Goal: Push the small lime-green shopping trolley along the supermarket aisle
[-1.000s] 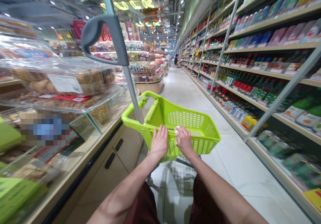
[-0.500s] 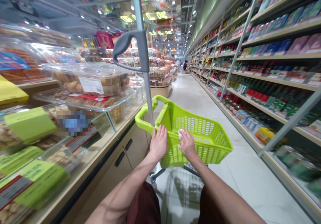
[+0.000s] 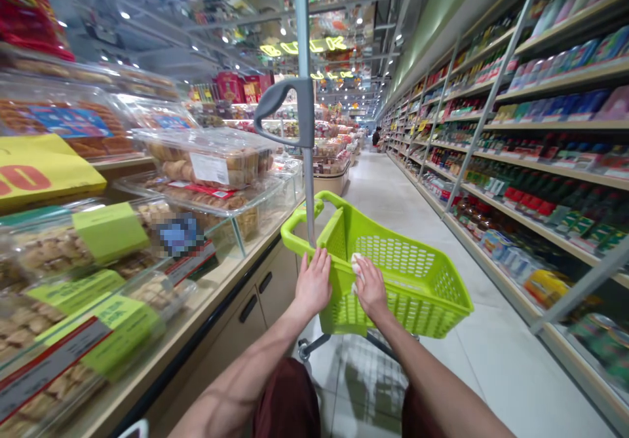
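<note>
A lime-green shopping cart basket (image 3: 393,261) with perforated sides stands in front of me. My left hand (image 3: 314,279) lies on its near rim with fingers stretched out, close to the base of the grey pole. In my right hand (image 3: 372,289) a crumpled white tissue (image 3: 356,265) is pressed against the rim's near side. Part of the tissue is hidden by the fingers. The basket's inside shows nothing lying in it. A grey hooked handle (image 3: 280,114) is fixed higher up the grey pole (image 3: 308,182), beyond my left hand.
On my left runs a glass-edged counter (image 3: 236,235) stacked with clear boxes of baked goods (image 3: 211,156) and green price cards (image 3: 111,232). Tall shelves (image 3: 540,124) of packaged goods line the right. A pale tiled aisle (image 3: 366,169) leads ahead, with a person (image 3: 377,138) far down it.
The view has shifted, so the cart, counter and shelves appear farther right. My left hand stays on the rim, and my right hand still holds the tissue against it.
</note>
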Demonstrator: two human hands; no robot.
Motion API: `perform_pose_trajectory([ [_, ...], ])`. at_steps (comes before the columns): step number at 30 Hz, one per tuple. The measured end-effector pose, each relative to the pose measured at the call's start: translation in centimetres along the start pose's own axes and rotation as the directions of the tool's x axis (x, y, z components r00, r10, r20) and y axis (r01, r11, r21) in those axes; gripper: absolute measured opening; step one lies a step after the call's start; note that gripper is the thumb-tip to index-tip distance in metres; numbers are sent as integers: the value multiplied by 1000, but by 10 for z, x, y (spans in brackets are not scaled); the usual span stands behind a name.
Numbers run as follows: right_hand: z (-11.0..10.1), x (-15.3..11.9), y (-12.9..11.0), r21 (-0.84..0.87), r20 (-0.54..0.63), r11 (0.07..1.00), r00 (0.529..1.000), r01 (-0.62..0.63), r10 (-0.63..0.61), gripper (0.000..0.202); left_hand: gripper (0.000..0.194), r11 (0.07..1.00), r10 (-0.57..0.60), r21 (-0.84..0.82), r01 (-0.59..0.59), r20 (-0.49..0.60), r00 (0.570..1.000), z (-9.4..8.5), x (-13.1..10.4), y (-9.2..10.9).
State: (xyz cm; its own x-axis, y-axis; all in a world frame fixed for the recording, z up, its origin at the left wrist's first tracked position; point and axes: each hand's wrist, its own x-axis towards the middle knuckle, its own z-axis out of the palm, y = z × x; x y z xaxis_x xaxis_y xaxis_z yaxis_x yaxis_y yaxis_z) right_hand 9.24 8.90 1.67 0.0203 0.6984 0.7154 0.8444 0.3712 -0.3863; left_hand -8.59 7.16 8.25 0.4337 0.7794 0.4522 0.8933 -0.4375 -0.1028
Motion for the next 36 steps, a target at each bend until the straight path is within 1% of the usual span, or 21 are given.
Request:
perform_pose_trajectory([
  [2,7,8,-14,30,3,1000,1000,-8,8,48,59,1000,4,-24,-4,-3,1000,0,0,2],
  [4,16,20,-35,63,22,998,1000,11,-12,49,58,997,12,-72,-13,-21,1000,0,-1,3],
  [7,26,36,-58,113,36,992,997,60,-65,51,53,988,16,-153,-28,-80,997,-3,-1,-5],
  [8,26,37,-60,124,42,989,996,79,-84,52,51,986,-12,-169,-7,-110,994,-4,-2,-9],
  [9,26,37,-60,129,48,987,994,93,-100,54,49,984,-66,-176,40,-143,988,-6,-1,-14],
  [11,22,31,-51,126,59,987,992,101,-109,57,49,968,-217,-169,186,-186,958,-9,0,-25],
  [12,19,27,-44,124,62,988,993,95,-103,58,51,956,-277,-155,250,-185,943,-11,1,-31],
  [13,18,23,-38,124,58,989,994,79,-87,58,54,949,-306,-134,286,-167,937,-12,2,-36],
  [15,17,20,-33,136,39,990,998,35,-41,57,59,958,-283,-80,275,-103,954,-13,4,-42],
  [17,21,23,-40,172,18,985,1000,6,-10,55,60,972,-234,-30,233,-55,971,-14,6,-45],
  [19,30,33,-59,215,4,977,1000,14,-15,55,60,976,-215,8,216,-41,976,-15,5,-45],
  [22,41,47,-90,243,-13,968,998,64,-63,54,58,980,-194,36,196,-42,980,-16,3,-43],
  [24,43,49,-98,220,-13,971,995,95,-95,55,57,981,-187,39,189,-48,981,-17,1,-42],
  [26,40,43,-91,185,16,973,990,134,-140,59,57,981,-189,39,191,-51,981,-18,0,-42],
  [28,33,36,-73,158,33,974,985,162,-169,65,58,979,-197,35,199,-54,979,-18,0,-42],
  [31,23,29,-50,123,-11,985,993,120,-120,66,58,979,-201,20,202,-57,978,-18,0,-41],
  [33,21,30,-49,122,-31,990,997,76,-72,63,57,980,-196,13,197,-64,978,-18,0,-39],
  [34,22,32,-55,138,-29,988,997,69,-65,61,57,981,-192,12,194,-69,979,-18,0,-38],
  [36,26,36,-73,195,-31,976,995,94,-90,57,54,983,-183,6,184,-76,980,-19,1,-35],
])
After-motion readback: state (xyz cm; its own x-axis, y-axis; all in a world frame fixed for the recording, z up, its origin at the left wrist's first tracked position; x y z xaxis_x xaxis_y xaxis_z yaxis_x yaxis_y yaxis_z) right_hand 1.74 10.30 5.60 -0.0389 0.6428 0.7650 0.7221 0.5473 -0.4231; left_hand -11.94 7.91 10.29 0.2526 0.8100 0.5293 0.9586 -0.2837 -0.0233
